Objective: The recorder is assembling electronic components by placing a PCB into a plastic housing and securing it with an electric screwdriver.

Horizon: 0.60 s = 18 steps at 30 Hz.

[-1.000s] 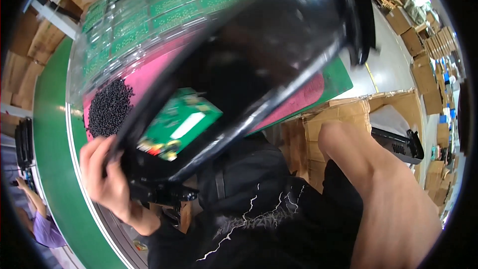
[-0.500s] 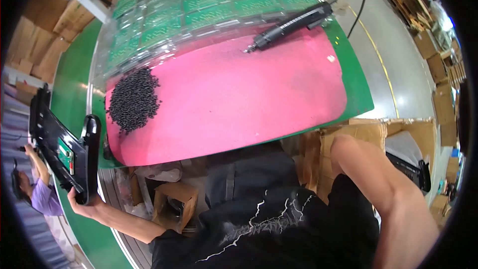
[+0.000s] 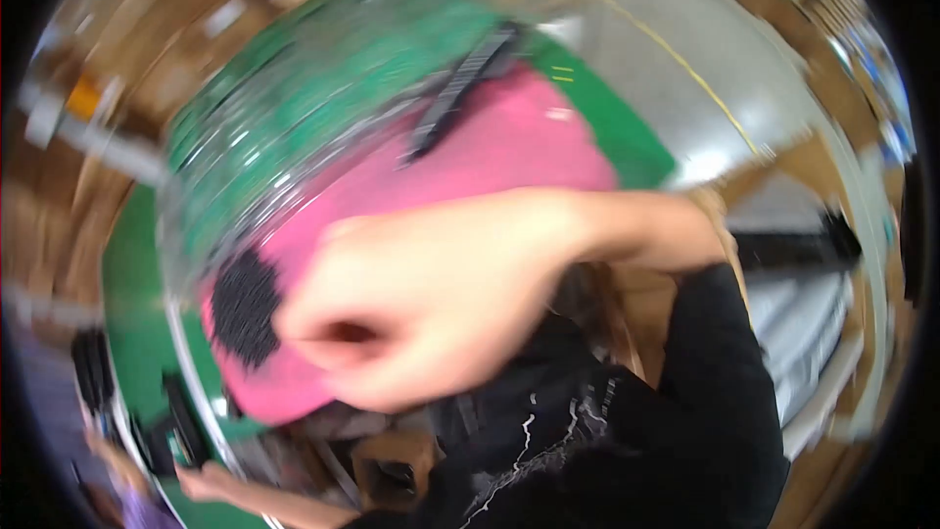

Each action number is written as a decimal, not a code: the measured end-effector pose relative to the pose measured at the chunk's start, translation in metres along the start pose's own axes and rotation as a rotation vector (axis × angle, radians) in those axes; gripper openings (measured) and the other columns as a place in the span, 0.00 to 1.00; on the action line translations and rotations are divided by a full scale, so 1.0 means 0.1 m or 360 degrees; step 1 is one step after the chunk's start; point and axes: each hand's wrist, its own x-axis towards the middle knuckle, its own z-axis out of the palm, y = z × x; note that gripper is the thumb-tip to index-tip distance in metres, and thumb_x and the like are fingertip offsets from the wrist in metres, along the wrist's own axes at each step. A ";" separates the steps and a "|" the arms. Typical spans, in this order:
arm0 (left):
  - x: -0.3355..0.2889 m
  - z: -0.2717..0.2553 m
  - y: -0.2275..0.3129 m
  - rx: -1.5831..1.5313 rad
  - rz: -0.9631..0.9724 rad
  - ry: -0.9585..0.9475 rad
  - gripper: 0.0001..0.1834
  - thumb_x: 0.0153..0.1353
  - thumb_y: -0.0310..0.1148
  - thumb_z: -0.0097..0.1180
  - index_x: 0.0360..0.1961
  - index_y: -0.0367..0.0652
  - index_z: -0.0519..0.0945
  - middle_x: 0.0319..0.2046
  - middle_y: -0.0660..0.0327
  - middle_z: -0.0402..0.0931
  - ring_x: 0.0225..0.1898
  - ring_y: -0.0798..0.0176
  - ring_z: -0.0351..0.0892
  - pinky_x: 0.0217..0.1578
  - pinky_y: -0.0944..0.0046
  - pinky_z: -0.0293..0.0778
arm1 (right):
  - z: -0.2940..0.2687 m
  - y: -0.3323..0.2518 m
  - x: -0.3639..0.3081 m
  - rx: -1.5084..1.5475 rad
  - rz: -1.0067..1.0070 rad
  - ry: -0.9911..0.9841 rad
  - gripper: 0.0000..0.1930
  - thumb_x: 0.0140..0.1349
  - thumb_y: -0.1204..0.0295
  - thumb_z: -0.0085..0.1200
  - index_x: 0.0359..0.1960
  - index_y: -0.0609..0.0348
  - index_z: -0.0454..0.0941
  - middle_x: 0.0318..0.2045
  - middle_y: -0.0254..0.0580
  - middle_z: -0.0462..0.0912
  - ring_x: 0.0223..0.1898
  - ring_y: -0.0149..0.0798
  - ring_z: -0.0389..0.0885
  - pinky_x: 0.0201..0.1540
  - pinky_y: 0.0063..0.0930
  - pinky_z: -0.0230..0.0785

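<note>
My right hand [image 3: 431, 304] is large across the middle of the view, above the pink mat [image 3: 548, 137]. It is smeared by motion; the fingers look curled, but whether anything is in them does not show. At the lower left, my left hand [image 3: 203, 482] grips the end of a black plastic housing [image 3: 186, 423], with a small green circuit board [image 3: 177, 447] inside. Left of my right hand lies a pile of small black pieces [image 3: 245, 309], likely screws. A black electric screwdriver [image 3: 460, 93] rests at the mat's far side.
Green circuit boards [image 3: 294, 108] under clear plastic fill the table's far side. A carton at the right holds another black housing [image 3: 798, 247] and grey wrapping [image 3: 798, 333]. Beyond the table at the lower left is another person's arm [image 3: 117, 460]. An opened carton [image 3: 392, 465] stands below the table.
My right hand has swung from the right side, by the carton, to over the mat. The view has turned and shifted, and my left hand with the housing now appears lower.
</note>
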 end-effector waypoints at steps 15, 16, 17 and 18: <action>0.39 -1.08 2.07 -0.2322 -0.0352 -0.0246 0.08 0.65 0.29 0.52 0.36 0.35 0.79 0.31 0.55 0.76 0.31 0.59 0.76 0.34 0.62 0.75 | -0.72 -0.69 -4.81 -0.1998 0.3234 0.0378 0.32 0.54 0.59 0.61 0.57 0.64 0.67 0.48 0.58 0.78 0.50 0.55 0.78 0.51 0.46 0.74; 0.40 -1.11 2.16 -0.2328 -0.0363 -0.0264 0.08 0.65 0.29 0.52 0.36 0.35 0.79 0.31 0.55 0.76 0.31 0.59 0.76 0.34 0.62 0.75 | -0.68 -0.59 -5.24 -0.1348 0.3464 0.0094 0.36 0.51 0.56 0.64 0.58 0.66 0.69 0.54 0.59 0.76 0.56 0.55 0.75 0.57 0.45 0.70; 0.44 -1.17 2.18 -0.2324 -0.0309 -0.0266 0.08 0.65 0.28 0.52 0.37 0.34 0.79 0.32 0.55 0.76 0.31 0.60 0.76 0.33 0.62 0.75 | -0.53 -0.44 -5.28 -0.1073 0.3475 -0.0074 0.40 0.51 0.50 0.64 0.61 0.63 0.69 0.59 0.57 0.73 0.60 0.54 0.71 0.61 0.43 0.66; 0.48 -1.22 2.22 -0.2333 -0.0259 -0.0268 0.08 0.64 0.28 0.52 0.37 0.33 0.79 0.32 0.55 0.76 0.30 0.60 0.76 0.33 0.63 0.75 | -0.30 -0.37 -5.28 -0.0820 0.3515 0.0150 0.43 0.52 0.45 0.63 0.63 0.60 0.67 0.60 0.55 0.72 0.62 0.53 0.70 0.63 0.43 0.62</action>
